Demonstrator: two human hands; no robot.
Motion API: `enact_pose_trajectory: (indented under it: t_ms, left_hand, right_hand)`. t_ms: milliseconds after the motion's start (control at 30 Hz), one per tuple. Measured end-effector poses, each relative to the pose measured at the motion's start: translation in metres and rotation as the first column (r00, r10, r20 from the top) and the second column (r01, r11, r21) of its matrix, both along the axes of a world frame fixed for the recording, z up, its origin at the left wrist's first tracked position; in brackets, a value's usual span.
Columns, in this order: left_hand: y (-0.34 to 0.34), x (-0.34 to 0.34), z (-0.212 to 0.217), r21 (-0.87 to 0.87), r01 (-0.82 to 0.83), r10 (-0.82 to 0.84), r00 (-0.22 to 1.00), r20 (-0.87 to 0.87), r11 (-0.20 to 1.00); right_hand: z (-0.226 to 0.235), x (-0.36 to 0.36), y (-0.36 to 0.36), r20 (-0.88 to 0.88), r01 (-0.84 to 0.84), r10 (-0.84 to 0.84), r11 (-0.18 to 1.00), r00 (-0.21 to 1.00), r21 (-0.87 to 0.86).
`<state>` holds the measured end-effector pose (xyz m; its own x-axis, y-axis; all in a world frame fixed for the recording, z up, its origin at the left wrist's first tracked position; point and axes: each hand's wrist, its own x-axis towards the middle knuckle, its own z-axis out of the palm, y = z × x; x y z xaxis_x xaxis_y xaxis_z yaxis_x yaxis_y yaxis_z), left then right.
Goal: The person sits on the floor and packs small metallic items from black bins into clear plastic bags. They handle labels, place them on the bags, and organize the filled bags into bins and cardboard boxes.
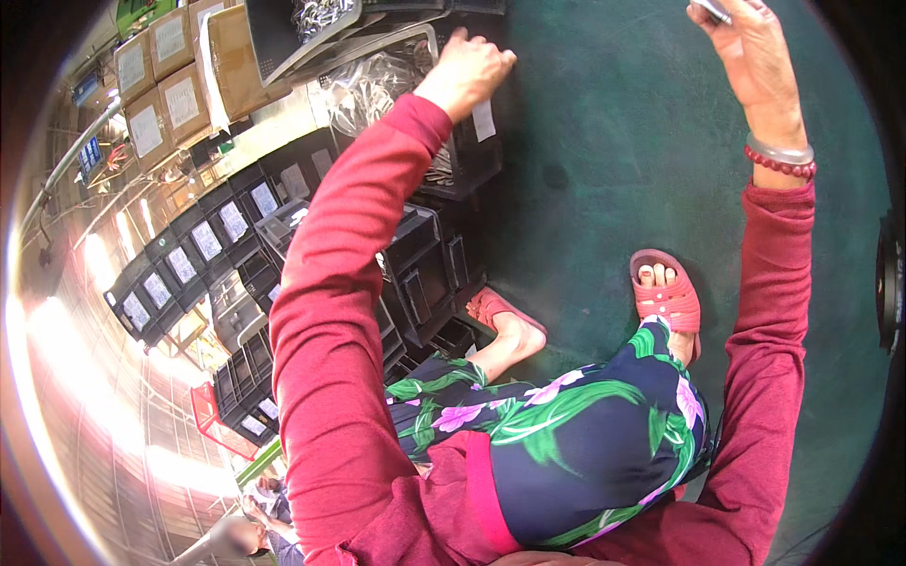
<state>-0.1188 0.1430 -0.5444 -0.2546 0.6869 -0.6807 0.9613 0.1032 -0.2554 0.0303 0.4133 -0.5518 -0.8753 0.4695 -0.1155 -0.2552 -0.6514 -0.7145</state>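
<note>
My left hand (469,70) is at the right edge of a stack of black bins, back of the hand up and fingers curled. Its fingertips are hidden, so whatever they grip does not show. Beside it, a black bin (423,38) holds clear plastic bags (370,92) of thin metal pieces. Farther up, another tilted bin contains shiny small metal parts (321,15). At the upper right, my right hand (755,66) is raised over the green floor, pinching a small flat silvery object (714,9) that the picture's top edge cuts off.
Black crates (420,283) stand stacked by my left leg. Beyond them run a row of labelled black bins (193,247) and cardboard boxes (170,80). My sandalled feet rest on the green floor (585,170). Another person (269,519) is at the lower left.
</note>
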Motion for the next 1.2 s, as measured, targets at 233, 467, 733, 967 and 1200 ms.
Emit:
enact_pose_trajectory:
  t_ms: [233,467,733,967,1200]
  left_hand:
    - [0.027,-0.013,0.005,-0.043,-0.017,0.019,0.999,0.05,0.999]
    - [-0.001,0.107,0.069,0.864,-0.431,0.526,0.814,0.247,0.262]
    - [-0.105,0.144,0.056,0.817,-0.571,0.839,0.482,0.253,0.081]
    - [-0.101,0.136,0.051,0.692,-0.717,0.845,0.419,0.332,0.083]
    - [-0.091,0.134,0.062,0.63,-0.734,0.843,0.488,0.227,0.255]
  right_hand:
    - [-0.009,0.02,0.043,0.034,-0.076,0.076,0.997,0.997,0.008]
    - [-0.02,0.027,-0.033,-0.009,-0.491,0.497,0.854,0.868,-0.173]
    - [-0.032,-0.08,-0.157,-0.15,-0.69,0.758,0.468,0.635,-0.552]
    - [-0.073,-0.065,-0.152,0.099,-0.239,0.501,0.566,0.86,-0.789]
    - [-0.058,0.018,-0.109,0.325,-0.269,0.309,0.949,0.894,-0.163]
